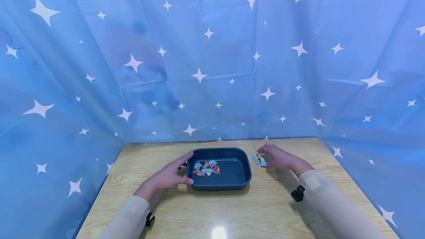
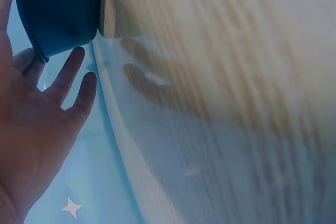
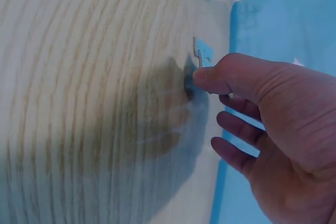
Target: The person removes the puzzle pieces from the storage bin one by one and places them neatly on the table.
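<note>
A dark blue rectangular tray (image 1: 220, 187) stands in the middle of the table. Several small irregular cardboard pieces, like jigsaw pieces (image 1: 216, 169), lie in its left half. My left hand (image 1: 170, 174) is at the tray's left end, thumb by the front corner and fingers along the back corner; the left wrist view shows those fingers spread and fairly straight. Right of the tray, my right hand (image 1: 277, 157) pinches a thin puzzle piece (image 3: 200, 59) between thumb and forefinger, seen edge-on in the right wrist view. A light blue piece (image 1: 255, 159) lies on the table beside it.
The pale wood-grain table (image 1: 199, 215) ends at a blue curtain (image 1: 212, 54) with white stars, which hangs behind and along both sides. Small black devices (image 1: 298, 193) are worn at both wrists over light sleeves.
</note>
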### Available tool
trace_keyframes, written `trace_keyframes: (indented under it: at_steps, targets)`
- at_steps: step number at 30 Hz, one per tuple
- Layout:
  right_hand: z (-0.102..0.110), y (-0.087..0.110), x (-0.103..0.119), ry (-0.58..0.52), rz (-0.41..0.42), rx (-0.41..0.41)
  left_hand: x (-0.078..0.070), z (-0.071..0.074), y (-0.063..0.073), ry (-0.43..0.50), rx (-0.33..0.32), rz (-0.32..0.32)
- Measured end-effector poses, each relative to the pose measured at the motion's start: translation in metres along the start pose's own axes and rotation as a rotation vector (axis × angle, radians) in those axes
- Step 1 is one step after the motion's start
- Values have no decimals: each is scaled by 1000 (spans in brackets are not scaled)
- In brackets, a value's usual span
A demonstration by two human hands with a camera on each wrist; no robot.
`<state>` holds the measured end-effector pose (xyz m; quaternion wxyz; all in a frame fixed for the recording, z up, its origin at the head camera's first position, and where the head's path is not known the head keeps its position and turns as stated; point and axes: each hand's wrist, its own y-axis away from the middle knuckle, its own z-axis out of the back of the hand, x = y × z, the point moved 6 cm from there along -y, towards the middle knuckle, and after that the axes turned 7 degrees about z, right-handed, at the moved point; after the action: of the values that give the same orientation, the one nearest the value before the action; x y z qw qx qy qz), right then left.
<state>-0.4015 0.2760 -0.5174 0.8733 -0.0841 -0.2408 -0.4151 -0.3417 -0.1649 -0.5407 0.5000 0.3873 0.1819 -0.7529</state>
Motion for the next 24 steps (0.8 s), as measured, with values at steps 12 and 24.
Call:
trace_keyframes:
  at_steps: [12,24]
  targets:
    - [-9,-4,-10,-66,-33,20,0,0,0,3,0,-3]
    - [-9,-4,-9,11,0,21,-1,0,0,-8,4,-13]
